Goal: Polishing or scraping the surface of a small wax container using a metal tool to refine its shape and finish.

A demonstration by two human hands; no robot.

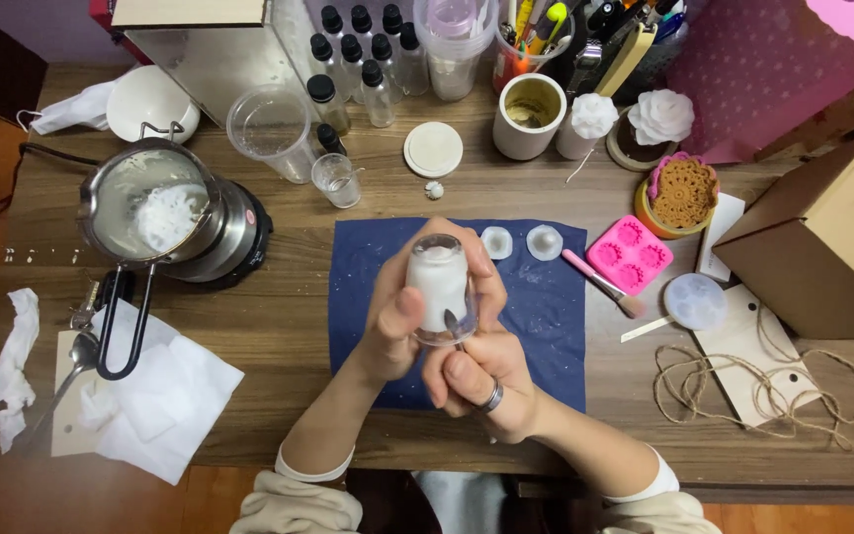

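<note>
A small clear glass jar (438, 282) filled with white wax is held up over the dark blue mat (551, 326). My left hand (397, 321) wraps around its side, thumb across the glass. My right hand (481, 381), wearing a ring, grips a small metal tool (453, 324) whose tip touches the jar's lower edge. Both hands hover above the mat's middle.
A metal pitcher of white wax (145, 208) sits on a small hot plate at left, with a spoon (76, 361) and white tissues nearby. Small bottles, plastic cups, a pink mould (630, 254), round clear moulds, a brush, twine and a cardboard box (827, 242) crowd the back and right.
</note>
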